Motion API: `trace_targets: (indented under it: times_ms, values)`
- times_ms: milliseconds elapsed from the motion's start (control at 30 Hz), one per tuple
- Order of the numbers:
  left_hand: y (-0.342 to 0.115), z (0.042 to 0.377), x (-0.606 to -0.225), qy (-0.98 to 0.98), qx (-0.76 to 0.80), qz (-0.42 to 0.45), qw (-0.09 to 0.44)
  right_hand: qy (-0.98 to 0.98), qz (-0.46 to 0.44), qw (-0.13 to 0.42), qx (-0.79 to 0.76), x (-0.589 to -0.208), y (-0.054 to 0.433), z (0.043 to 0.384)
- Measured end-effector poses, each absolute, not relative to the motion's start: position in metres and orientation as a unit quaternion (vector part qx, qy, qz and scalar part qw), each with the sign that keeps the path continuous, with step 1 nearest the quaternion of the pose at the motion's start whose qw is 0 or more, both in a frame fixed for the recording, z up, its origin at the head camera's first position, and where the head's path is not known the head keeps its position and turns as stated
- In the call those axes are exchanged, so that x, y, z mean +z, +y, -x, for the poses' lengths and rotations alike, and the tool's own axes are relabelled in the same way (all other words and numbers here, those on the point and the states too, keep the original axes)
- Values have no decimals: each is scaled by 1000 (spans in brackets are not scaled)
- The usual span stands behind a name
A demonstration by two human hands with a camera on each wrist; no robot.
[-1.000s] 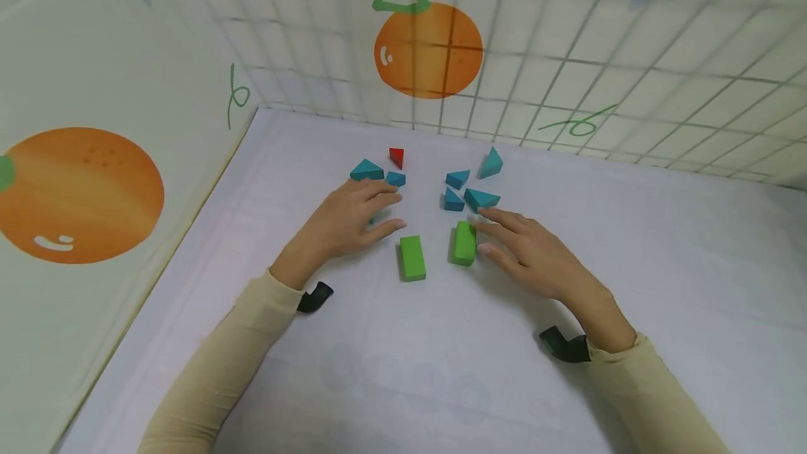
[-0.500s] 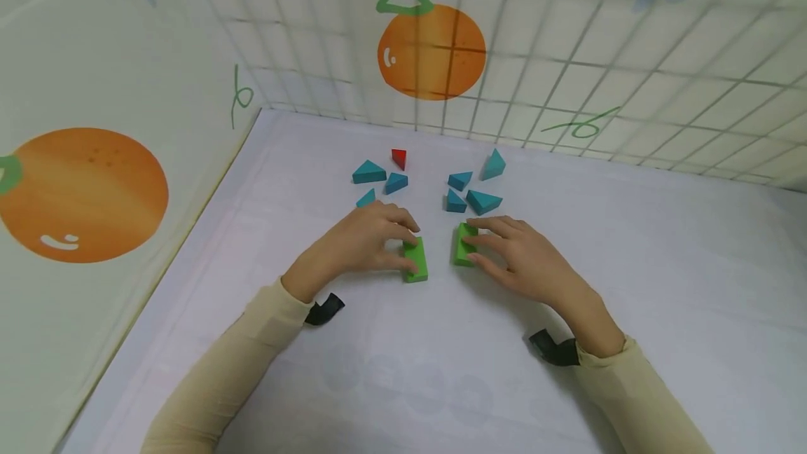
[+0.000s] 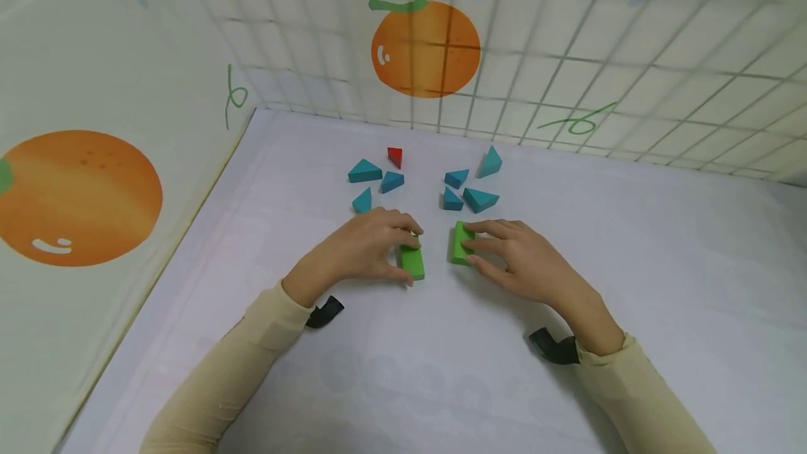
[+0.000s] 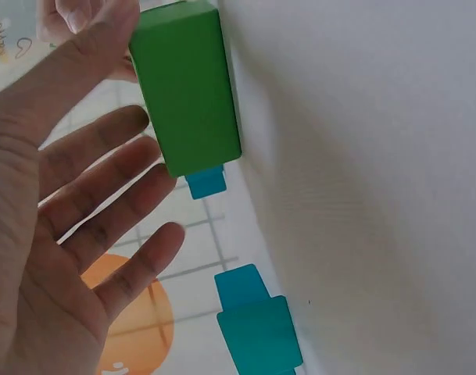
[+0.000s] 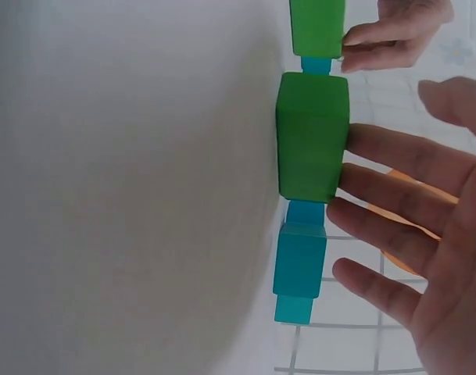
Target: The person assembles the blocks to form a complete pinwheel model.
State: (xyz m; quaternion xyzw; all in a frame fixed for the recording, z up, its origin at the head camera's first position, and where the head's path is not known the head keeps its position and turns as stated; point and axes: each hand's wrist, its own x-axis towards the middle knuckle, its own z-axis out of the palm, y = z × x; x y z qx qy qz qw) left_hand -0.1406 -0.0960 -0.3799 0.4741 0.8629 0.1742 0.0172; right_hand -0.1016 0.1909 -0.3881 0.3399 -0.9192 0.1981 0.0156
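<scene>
On the white tabletop lie two green rectangular blocks, side by side with a gap between. My left hand (image 3: 359, 247) is over the left green block (image 3: 412, 267), thumb by its near end and fingertips at its far end. In the left wrist view the thumb (image 4: 89, 51) lies at the block's upper edge and the fingers are spread, nearly straight. My right hand (image 3: 526, 263) rests its fingertips on the top of the right green block (image 3: 458, 249). In the right wrist view that hand's thumb (image 5: 452, 101) stands apart from the block.
Beyond the left hand lie blue triangular blocks (image 3: 364, 172) and a small red triangular block (image 3: 395, 156). Several more blue triangular blocks (image 3: 481, 200) lie beyond the right hand. A white grid panel (image 3: 567, 54) with a printed orange stands along the back; another printed sheet (image 3: 157, 76) is at left.
My left hand has come from over the blue blocks, rightward and nearer, to the left green block, uncovering a blue triangle. My right hand has shifted slightly left onto the right green block.
</scene>
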Motion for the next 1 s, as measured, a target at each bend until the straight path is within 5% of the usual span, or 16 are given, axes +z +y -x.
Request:
trace_targets:
  times_ms: [1000]
  values:
    - [-98, 146, -385, 869, 181, -461, 13, -914, -342, 29, 216, -397, 191, 101]
